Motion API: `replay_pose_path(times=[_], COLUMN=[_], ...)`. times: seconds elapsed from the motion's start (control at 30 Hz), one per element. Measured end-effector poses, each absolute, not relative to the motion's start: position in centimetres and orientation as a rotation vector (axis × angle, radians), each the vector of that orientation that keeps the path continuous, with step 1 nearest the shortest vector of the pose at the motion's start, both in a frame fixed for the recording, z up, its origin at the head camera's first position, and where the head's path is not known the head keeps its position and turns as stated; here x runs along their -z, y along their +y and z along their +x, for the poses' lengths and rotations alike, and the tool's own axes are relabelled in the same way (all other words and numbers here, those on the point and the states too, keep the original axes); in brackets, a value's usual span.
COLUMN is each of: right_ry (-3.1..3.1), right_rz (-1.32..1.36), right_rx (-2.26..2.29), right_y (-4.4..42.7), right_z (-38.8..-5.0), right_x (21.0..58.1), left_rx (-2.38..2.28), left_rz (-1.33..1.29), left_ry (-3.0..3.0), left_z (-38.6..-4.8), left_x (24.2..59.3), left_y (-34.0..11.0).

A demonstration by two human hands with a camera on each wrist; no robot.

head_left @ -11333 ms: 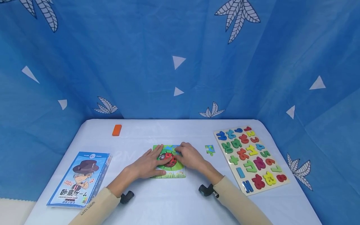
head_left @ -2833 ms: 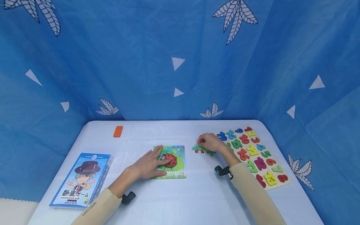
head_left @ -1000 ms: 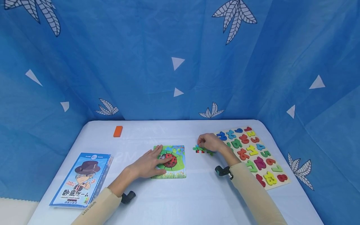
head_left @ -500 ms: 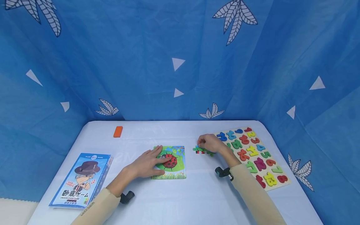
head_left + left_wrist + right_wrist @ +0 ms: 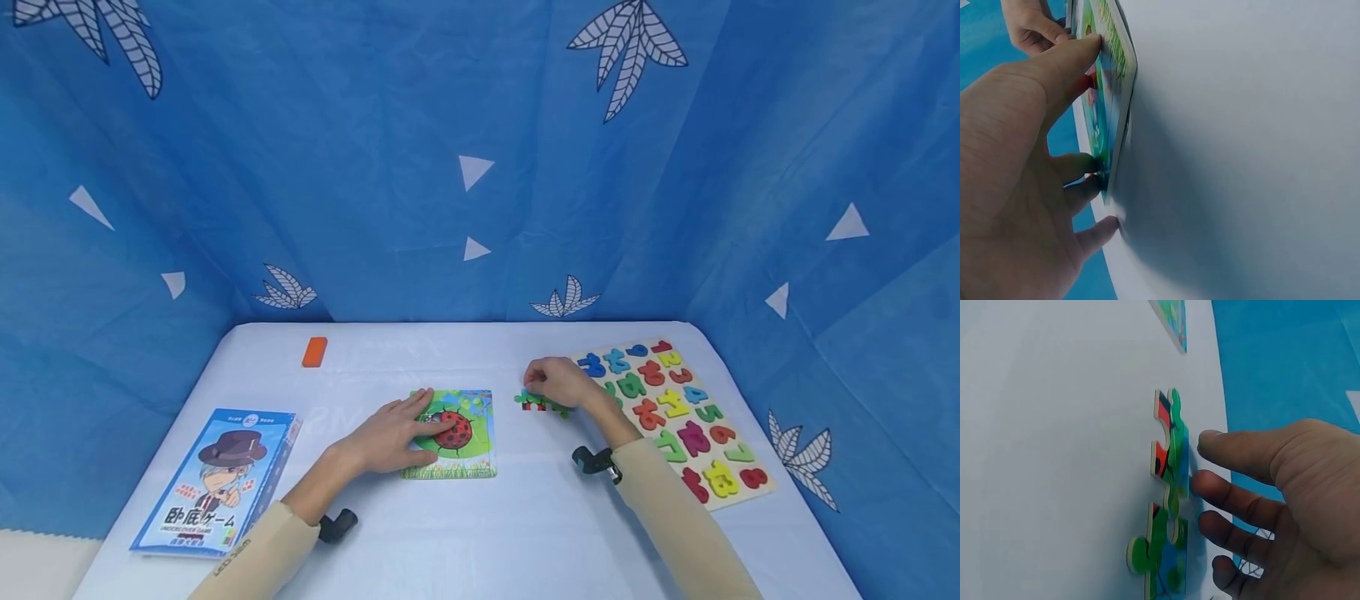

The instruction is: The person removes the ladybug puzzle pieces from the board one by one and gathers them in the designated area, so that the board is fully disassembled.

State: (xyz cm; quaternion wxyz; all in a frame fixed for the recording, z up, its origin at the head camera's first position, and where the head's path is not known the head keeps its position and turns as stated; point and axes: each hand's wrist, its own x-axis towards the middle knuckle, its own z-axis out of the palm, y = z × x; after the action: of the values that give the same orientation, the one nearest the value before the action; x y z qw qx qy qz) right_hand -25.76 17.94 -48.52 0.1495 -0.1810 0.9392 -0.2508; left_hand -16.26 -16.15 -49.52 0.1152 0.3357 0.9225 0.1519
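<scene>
My left hand (image 5: 390, 437) rests with spread fingers on a square ladybug jigsaw puzzle (image 5: 472, 460). In the left wrist view, the thumb and some fingertips touch the puzzle (image 5: 1113, 47), seen nearly edge-on. My right hand (image 5: 558, 379) is at the far side of two loose puzzle pieces, with loosely bent fingers. One piece (image 5: 1177, 447) shows red, black, green and blue; the other piece (image 5: 1172, 559) is mostly green and blue. Thumb and fingertips are beside the first piece in the right wrist view, apart from each other and not pinching it.
A wooden number board (image 5: 628, 492) with colourful numerals lies to the right, partly under the right forearm. At the left is a blue game box (image 5: 217, 483). An orange block (image 5: 314, 352) lies at the back left. Blue cloth (image 5: 480, 167) hangs behind the table.
Since 11.3 s ago my right hand has moved right, off the puzzle, and two pieces now lie where one lay. Over the last second, the hands have hardly moved.
</scene>
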Motion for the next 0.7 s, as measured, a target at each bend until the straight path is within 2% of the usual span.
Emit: replay_pose_path(times=[0.33, 0.53, 0.7], right_ry=[2.646, 2.606, 2.61], right_rz=[-0.737, -0.967, -1.041], right_rx=[0.848, 0.698, 0.614], right_y=[14.0, 10.5, 8.7], right_z=[-23.8, -22.1, -21.2], right_x=[48.0, 48.2, 48.8], left_rx=[-0.446, -0.446, -0.433], left_rz=[0.986, 1.0, 1.016], left_ry=[2.706, 2.699, 2.694], left_z=[-16.3, -16.3, -16.3], left_x=[49.6, 49.5, 49.4], left_y=[-16.3, -16.4, -16.3])
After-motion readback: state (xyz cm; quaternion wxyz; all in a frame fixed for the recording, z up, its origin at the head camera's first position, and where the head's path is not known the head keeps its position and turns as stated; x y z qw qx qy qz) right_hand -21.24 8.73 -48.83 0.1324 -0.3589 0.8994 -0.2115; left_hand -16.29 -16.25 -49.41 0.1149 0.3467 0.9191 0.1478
